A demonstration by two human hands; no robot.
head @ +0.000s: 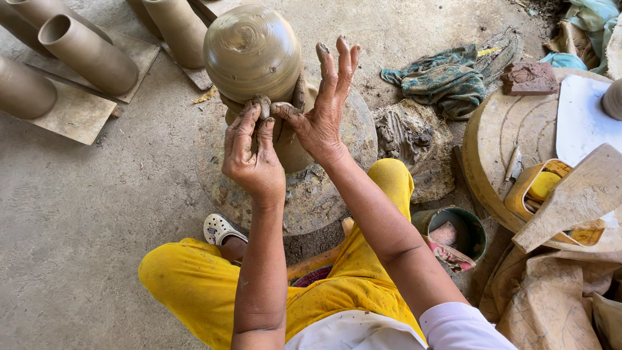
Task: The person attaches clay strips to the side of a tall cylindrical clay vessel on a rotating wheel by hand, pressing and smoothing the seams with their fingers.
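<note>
A rounded wet clay pot [253, 52] stands on a potter's wheel [311, 194] in front of me. My left hand [249, 152] is below the pot's belly, its clay-smeared fingers curled and pinching a small lump of clay [262, 104]. My right hand [324, 97] is beside it, thumb and forefinger touching the same lump, the other fingers spread upward next to the pot's side. Both hands are coated in grey clay. My yellow trousers [194, 285] show below.
Several clay cylinders [87, 52] lie on boards at the upper left. A pile of wet clay [408, 136] and a cloth [447, 78] sit right of the wheel. A small bucket [460, 233], a second round wheel [499, 142] and wooden tools are at right.
</note>
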